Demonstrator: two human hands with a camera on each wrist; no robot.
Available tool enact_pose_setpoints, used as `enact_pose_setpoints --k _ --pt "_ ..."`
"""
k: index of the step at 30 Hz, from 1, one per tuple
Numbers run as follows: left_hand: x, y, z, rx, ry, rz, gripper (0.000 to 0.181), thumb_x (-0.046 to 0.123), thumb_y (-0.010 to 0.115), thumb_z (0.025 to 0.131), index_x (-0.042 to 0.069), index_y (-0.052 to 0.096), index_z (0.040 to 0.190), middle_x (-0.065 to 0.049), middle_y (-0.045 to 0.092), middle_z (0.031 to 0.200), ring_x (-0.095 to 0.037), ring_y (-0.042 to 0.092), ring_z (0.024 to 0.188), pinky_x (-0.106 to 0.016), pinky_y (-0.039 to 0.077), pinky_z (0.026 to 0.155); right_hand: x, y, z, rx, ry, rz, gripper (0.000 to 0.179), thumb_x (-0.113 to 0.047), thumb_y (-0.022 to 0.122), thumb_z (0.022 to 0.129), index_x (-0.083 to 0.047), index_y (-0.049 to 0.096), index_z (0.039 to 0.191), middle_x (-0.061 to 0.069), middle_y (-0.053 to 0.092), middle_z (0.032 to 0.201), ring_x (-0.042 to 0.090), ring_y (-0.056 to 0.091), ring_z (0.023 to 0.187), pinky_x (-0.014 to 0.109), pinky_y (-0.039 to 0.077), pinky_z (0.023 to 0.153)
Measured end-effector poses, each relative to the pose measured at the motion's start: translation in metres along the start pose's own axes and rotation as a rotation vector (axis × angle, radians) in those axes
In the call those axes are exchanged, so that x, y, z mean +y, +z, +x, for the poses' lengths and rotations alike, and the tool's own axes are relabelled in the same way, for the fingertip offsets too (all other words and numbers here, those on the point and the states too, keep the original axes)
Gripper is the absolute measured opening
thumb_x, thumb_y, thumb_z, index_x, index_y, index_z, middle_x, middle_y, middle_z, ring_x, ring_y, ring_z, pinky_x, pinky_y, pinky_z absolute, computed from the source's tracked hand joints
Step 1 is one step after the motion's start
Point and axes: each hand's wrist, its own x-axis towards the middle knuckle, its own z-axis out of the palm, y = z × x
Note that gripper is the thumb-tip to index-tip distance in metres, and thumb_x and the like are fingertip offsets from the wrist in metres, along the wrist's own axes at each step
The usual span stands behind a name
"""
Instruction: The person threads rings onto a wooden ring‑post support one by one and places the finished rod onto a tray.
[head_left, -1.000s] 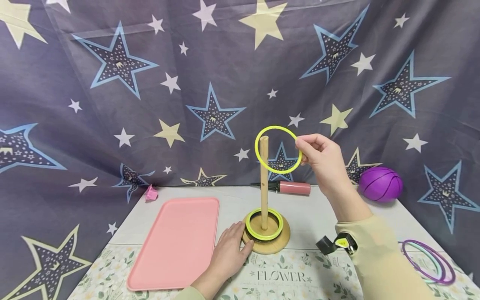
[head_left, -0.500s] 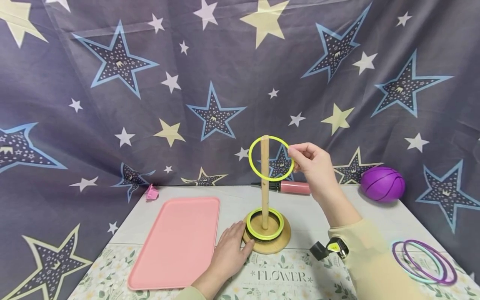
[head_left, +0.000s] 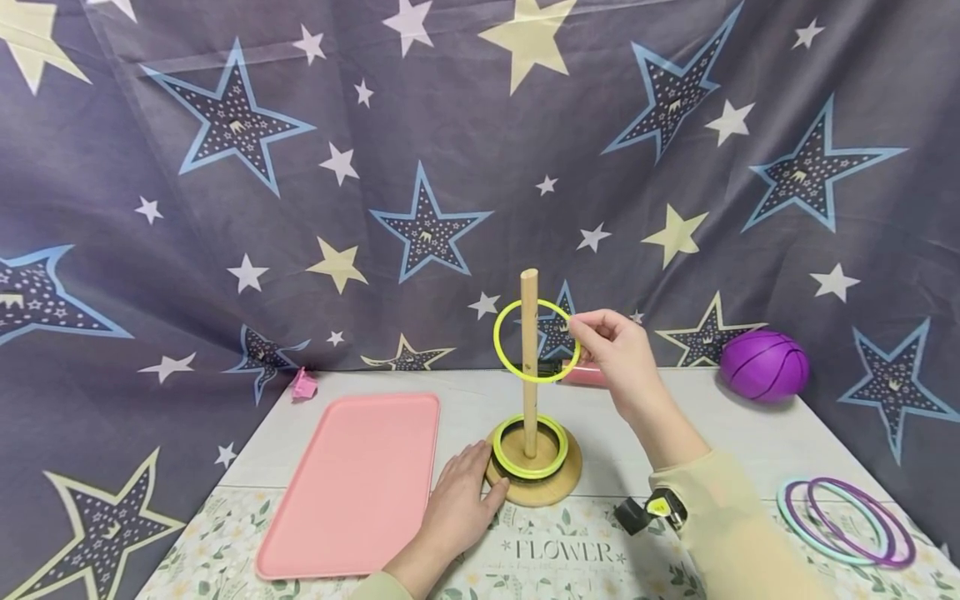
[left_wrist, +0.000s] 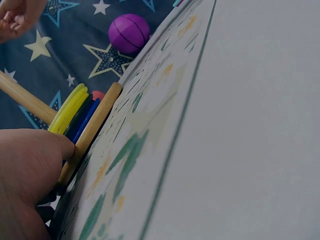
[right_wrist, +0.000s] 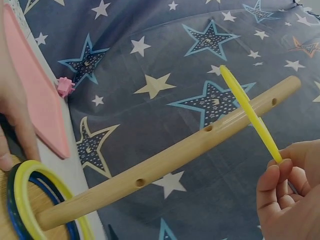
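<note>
My right hand point(head_left: 618, 358) pinches a yellow ring point(head_left: 496, 340) by its right side, between thumb and fingertips. The ring is tilted and encircles the upper part of an upright wooden peg point(head_left: 529, 333); in the right wrist view it appears nearly edge-on across the peg. Around the peg's foot, on the round wooden base point(head_left: 546, 493), lie stacked rings: yellow point(left_wrist: 67, 109) on top, then dark and blue point(left_wrist: 86, 120) ones. My left hand point(head_left: 459, 507) rests against the left edge of the base, fingers extended and thumb at the front.
A pink tray point(head_left: 352, 492) lies left of the peg. Purple and turquoise rings point(head_left: 825, 546) lie at the right front. Behind stand a purple ball point(head_left: 765, 367) and a pink hand pump point(head_left: 585, 374). A small pink object point(head_left: 303, 386) sits at the back left.
My right hand has moved down and slightly left, bringing the yellow ring from the peg's top to lower around the peg. The left hand has stayed in place.
</note>
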Motion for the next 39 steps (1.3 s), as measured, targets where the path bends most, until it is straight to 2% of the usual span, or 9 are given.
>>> enact_pose_setpoints --k 8,14,20,25,33,39 --pt "0.001 -0.001 0.002 -0.005 0.000 0.009 0.068 0.033 0.070 0.109 -0.007 0.050 0.161 -0.025 0.048 0.167 -0.043 0.041 0.158 -0.060 0.026 0.133 0.016 0.001 -0.004 -0.010 0.086 0.059 0.020 -0.009 0.074 0.107 0.008 0.071 0.117 0.002 0.063 0.080 0.010 0.065 0.065 0.030 0.067 0.067" --pt "0.001 -0.001 0.003 -0.001 0.001 0.013 0.068 0.033 0.069 0.109 -0.007 0.050 0.160 -0.025 0.048 0.167 -0.043 0.041 0.158 -0.060 0.026 0.133 0.027 0.002 -0.006 -0.010 0.085 0.042 0.021 -0.008 0.072 0.108 0.011 0.070 0.118 0.000 0.068 0.081 0.009 0.069 0.067 0.023 0.063 0.067" --pt "0.001 -0.001 0.003 0.002 0.004 0.013 0.068 0.033 0.069 0.109 -0.007 0.050 0.160 -0.025 0.048 0.167 -0.043 0.041 0.158 -0.060 0.026 0.133 0.038 0.002 -0.009 -0.009 0.081 0.027 0.016 -0.010 0.072 0.109 0.006 0.072 0.111 0.000 0.073 0.084 0.010 0.065 0.068 0.021 0.057 0.064" --pt "0.000 -0.001 0.003 0.003 0.003 0.020 0.068 0.033 0.070 0.109 -0.007 0.050 0.160 -0.025 0.048 0.167 -0.043 0.041 0.158 -0.060 0.026 0.133 0.048 0.001 -0.012 -0.005 0.089 0.000 0.015 -0.011 0.073 0.108 0.004 0.073 0.110 0.001 0.073 0.084 0.011 0.059 0.067 0.022 0.057 0.065" --pt "0.001 -0.001 0.002 -0.004 -0.004 0.020 0.069 0.033 0.070 0.109 -0.007 0.049 0.161 -0.025 0.048 0.167 -0.042 0.041 0.159 -0.060 0.026 0.133 0.060 0.003 -0.019 0.012 0.119 0.001 0.019 -0.008 0.073 0.107 0.010 0.072 0.113 0.004 0.074 0.089 0.009 0.056 0.065 0.021 0.056 0.064" --pt "0.000 -0.001 0.001 -0.011 -0.006 0.013 0.069 0.034 0.070 0.109 -0.007 0.049 0.161 -0.025 0.048 0.167 -0.042 0.041 0.159 -0.060 0.026 0.133 0.070 0.002 -0.022 0.021 0.125 0.017 0.007 -0.004 0.075 0.105 0.002 0.077 0.108 0.002 0.075 0.094 0.008 0.055 0.063 0.020 0.055 0.061"
